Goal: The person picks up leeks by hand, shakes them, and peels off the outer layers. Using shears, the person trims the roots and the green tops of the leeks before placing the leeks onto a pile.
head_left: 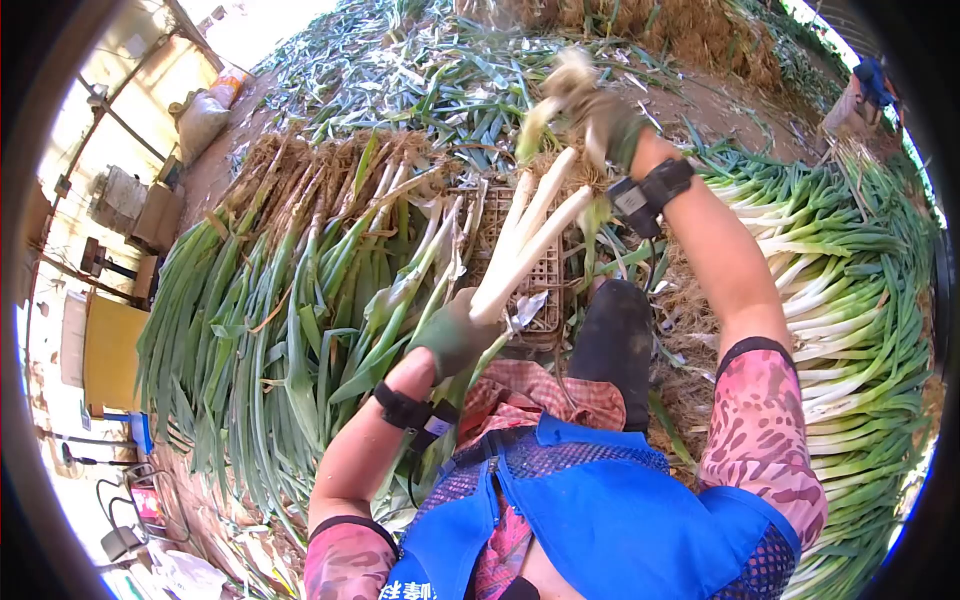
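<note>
My left hand (pixel 452 335), in a green work glove, is wrapped round a few leeks (pixel 540 220). Their white shanks slant up and to the right, root ends away from me. Beyond those root ends is my gloved right hand (pixel 606 125), blurred by motion. A pale yellowish strip of leek leaf (pixel 536 130) hangs from it, and its fingers look closed, though the blur hides their exact shape. Below the leeks lies a brown plastic crate (pixel 545 290), partly covered. Both wrists wear black straps with small devices.
Untrimmed leeks (pixel 290 270) with brown roots lie in a thick row to the left. Cleaned leeks (pixel 830 330) are stacked along the right. Leaf scraps (pixel 430 85) cover the ground ahead. Sacks (pixel 203 122) stand at the far left; another person (pixel 868 90) shows at the upper right.
</note>
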`<state>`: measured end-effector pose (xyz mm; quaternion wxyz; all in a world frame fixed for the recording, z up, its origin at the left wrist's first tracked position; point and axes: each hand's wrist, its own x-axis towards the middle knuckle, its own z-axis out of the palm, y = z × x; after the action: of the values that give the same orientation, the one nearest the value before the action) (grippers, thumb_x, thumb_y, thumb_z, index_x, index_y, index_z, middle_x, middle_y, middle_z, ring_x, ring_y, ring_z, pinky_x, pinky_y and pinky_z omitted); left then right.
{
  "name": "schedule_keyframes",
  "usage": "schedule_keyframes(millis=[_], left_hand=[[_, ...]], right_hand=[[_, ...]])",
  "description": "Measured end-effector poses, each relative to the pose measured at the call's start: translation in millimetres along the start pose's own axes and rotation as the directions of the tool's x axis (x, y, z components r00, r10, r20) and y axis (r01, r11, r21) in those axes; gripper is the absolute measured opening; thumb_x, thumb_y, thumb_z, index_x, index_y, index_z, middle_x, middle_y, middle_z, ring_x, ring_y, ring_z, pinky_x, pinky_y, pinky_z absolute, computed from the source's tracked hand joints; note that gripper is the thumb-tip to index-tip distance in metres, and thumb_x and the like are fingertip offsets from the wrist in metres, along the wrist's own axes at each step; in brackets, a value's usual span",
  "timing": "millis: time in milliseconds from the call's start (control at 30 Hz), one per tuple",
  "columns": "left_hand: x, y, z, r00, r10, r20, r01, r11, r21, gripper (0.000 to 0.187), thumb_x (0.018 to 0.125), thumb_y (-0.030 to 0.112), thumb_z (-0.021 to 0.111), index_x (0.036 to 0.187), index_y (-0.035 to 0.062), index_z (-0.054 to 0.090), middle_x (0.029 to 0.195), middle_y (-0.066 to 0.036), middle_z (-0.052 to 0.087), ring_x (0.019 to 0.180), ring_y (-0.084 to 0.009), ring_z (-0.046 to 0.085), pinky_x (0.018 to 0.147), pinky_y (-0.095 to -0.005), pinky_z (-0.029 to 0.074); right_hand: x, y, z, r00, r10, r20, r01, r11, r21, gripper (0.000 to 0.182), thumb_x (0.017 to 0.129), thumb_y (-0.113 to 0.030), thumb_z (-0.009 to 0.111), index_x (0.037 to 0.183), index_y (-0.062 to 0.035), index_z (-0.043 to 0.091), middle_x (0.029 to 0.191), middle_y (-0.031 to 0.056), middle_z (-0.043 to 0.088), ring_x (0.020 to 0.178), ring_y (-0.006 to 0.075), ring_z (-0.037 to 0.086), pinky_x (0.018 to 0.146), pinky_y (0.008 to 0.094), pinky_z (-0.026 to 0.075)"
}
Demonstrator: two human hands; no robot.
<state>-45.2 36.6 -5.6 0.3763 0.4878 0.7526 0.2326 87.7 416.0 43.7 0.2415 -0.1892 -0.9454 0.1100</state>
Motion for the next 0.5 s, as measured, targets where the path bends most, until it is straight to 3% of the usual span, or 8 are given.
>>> schedule_keyframes(millis=[33,67,100,133,200,233,333,500], left_hand=[[2.0,-15.0,-4.8,0.997,0.078,0.008,-0.077,0.993,-0.086,0.053,0.078,0.033,0.076,0.119,0.0038,0.058,0.102,-0.019,0.068,0.093,-0.0300,0.067,0.085,-0.0380,0.051],[-3.9,-14.6,-19.6,0.997,0.025,0.068,-0.015,0.990,-0.142,0.052,0.078,0.027,0.077,0.120,0.0030,0.058,0.102,-0.014,0.067,0.092,-0.0227,0.064,0.084,-0.0347,0.050],[-12.5,-11.1,-36.6,0.991,-0.024,0.131,0.050,0.980,-0.195,0.051,0.078,0.021,0.078,0.120,0.0023,0.058,0.101,-0.008,0.066,0.092,-0.0153,0.061,0.083,-0.0313,0.050],[-23.0,-14.8,-49.8,0.997,-0.012,0.077,0.039,0.932,-0.362,0.048,0.077,0.019,0.080,0.117,0.0019,0.061,0.099,-0.007,0.067,0.091,-0.0152,0.061,0.082,-0.0307,0.050],[-18.8,-58.5,-80.6,0.984,0.149,0.096,-0.101,0.915,-0.391,0.046,0.078,0.019,0.079,0.117,0.0012,0.062,0.095,-0.008,0.068,0.089,-0.0175,0.064,0.080,-0.0316,0.052],[-30.4,-44.2,-101.8,0.989,-0.022,0.148,0.100,0.835,-0.541,0.045,0.079,0.019,0.078,0.116,0.0010,0.061,0.095,-0.009,0.069,0.087,-0.0189,0.065,0.079,-0.0328,0.053],[-35.8,-63.2,-145.8,1.000,-0.026,-0.007,0.015,0.756,-0.655,0.047,0.079,0.024,0.077,0.116,0.0020,0.059,0.090,-0.009,0.068,0.080,-0.0226,0.067,0.074,-0.0373,0.056],[-51.0,-70.1,-218.1,0.978,-0.051,-0.202,-0.106,0.713,-0.694,0.036,0.085,0.029,0.071,0.109,0.0032,0.062,0.089,-0.010,0.068,0.077,-0.0198,0.067,0.067,-0.0330,0.056]], right_hand=[[-5.0,49.9,-19.9,0.981,0.190,-0.025,-0.182,0.964,0.196,0.022,0.086,-0.015,0.065,0.107,-0.0079,0.065,0.096,0.0030,0.064,0.082,0.0140,0.060,0.075,0.0292,0.051],[-9.9,97.8,-40.3,0.926,0.373,-0.049,-0.324,0.858,0.400,0.033,0.088,-0.021,0.068,0.117,-0.0072,0.061,0.107,0.0022,0.064,0.091,0.0144,0.060,0.082,0.0302,0.050],[-23.4,115.5,-70.9,0.812,0.578,-0.088,-0.466,0.730,0.499,0.034,0.088,-0.021,0.068,0.118,-0.0071,0.060,0.108,0.0031,0.063,0.092,0.0150,0.060,0.083,0.0305,0.050],[-46.3,117.4,-100.4,0.706,0.696,-0.133,-0.559,0.663,0.498,0.035,0.089,-0.022,0.067,0.119,-0.0071,0.060,0.110,0.0040,0.063,0.094,0.0156,0.060,0.084,0.0309,0.050],[-96.1,120.2,-134.8,0.615,0.772,-0.161,-0.691,0.625,0.362,0.038,0.089,-0.024,0.067,0.122,-0.0070,0.058,0.113,0.0058,0.061,0.097,0.0169,0.059,0.086,0.0316,0.049],[-124.3,116.8,-140.1,0.611,0.783,-0.117,-0.742,0.617,0.262,0.039,0.089,-0.024,0.067,0.123,-0.0069,0.057,0.114,0.0067,0.061,0.099,0.0175,0.058,0.087,0.0320,0.048],[-222.8,104.1,-126.5,0.542,0.834,0.103,-0.839,0.544,0.008,0.043,0.090,-0.026,0.066,0.126,-0.0068,0.055,0.119,0.0094,0.059,0.104,0.0194,0.057,0.091,0.0331,0.047],[-349.8,60.7,-58.6,0.276,0.833,0.479,-0.901,0.398,-0.173,0.050,0.091,-0.030,0.066,0.132,-0.0066,0.051,0.126,0.0138,0.055,0.112,0.0226,0.055,0.096,0.0349,0.045]])
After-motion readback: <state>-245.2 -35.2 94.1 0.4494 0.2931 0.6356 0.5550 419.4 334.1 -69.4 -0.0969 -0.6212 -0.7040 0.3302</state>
